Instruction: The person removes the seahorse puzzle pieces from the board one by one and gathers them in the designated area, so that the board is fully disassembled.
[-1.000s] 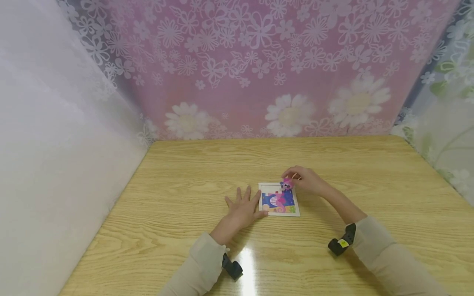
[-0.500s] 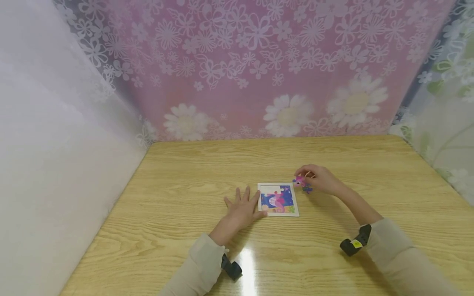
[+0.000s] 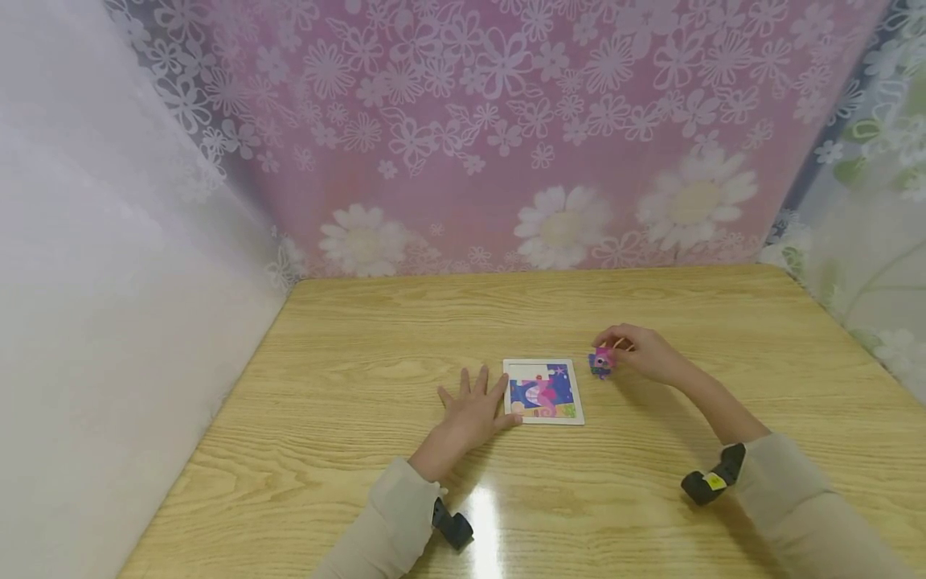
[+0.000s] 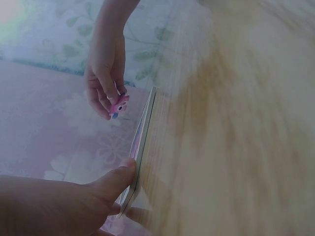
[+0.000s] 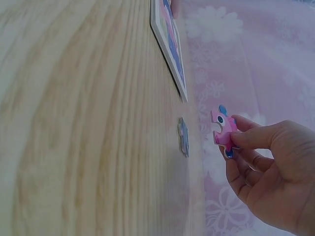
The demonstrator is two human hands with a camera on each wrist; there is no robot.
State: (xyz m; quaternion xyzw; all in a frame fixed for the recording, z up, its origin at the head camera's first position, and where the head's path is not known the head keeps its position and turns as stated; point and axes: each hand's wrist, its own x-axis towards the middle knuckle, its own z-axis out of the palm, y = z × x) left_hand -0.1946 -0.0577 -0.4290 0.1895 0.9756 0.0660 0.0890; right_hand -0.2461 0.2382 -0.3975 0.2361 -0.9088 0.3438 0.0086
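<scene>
centre-right, my right hand (image 3: 644,351) pinches a pink-blue knobbed jigsaw piece (image 5: 226,134); loosening could drop it. my spread left hand (image 3: 469,416) grips nothing.

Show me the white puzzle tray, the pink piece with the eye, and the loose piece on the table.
White puzzle tray (image 3: 550,420): head view, on its near rim.
Pink piece (image 5: 226,133): right wrist view, on its printed face.
Loose piece (image 5: 183,137): right wrist view, on its middle.

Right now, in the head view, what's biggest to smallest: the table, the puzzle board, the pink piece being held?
Table, by far
Puzzle board
Pink piece, in the right hand
</scene>
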